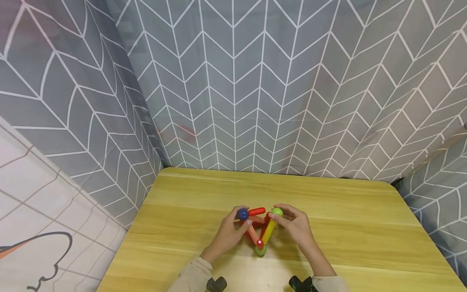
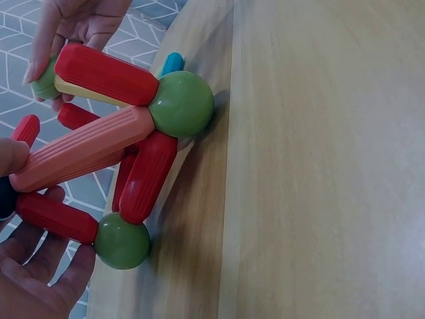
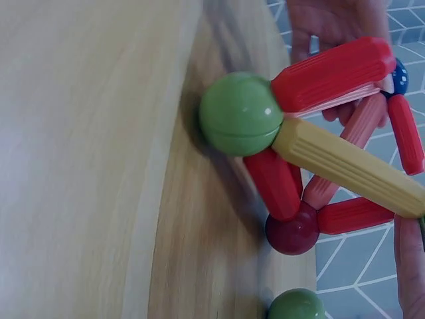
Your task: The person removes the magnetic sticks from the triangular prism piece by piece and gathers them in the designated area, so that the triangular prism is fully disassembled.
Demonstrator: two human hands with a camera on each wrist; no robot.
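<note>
Toy building sticks and balls form a joined frame low over the wooden table. In the head view my left hand [image 1: 227, 233] grips the corner with the dark blue ball [image 1: 243, 214], its thumb lying on the salmon stick [image 2: 86, 149]. My right hand [image 1: 294, 227] pinches the light green ball [image 1: 277, 212] at the far end of the yellow stick [image 3: 352, 163]. Where that stick meets a red stick [image 3: 332, 73] sits another green ball [image 3: 240, 113]. A dark red ball [image 3: 292, 228] joins more red sticks. From the blue ball a short red stick [image 1: 257, 211] sticks out freely.
The wooden table [image 1: 182, 194] spreads around both hands. A blue stick end [image 2: 174, 62] shows behind the frame in the left wrist view. Grey patterned curtains [image 1: 251, 81] hang behind and at both sides.
</note>
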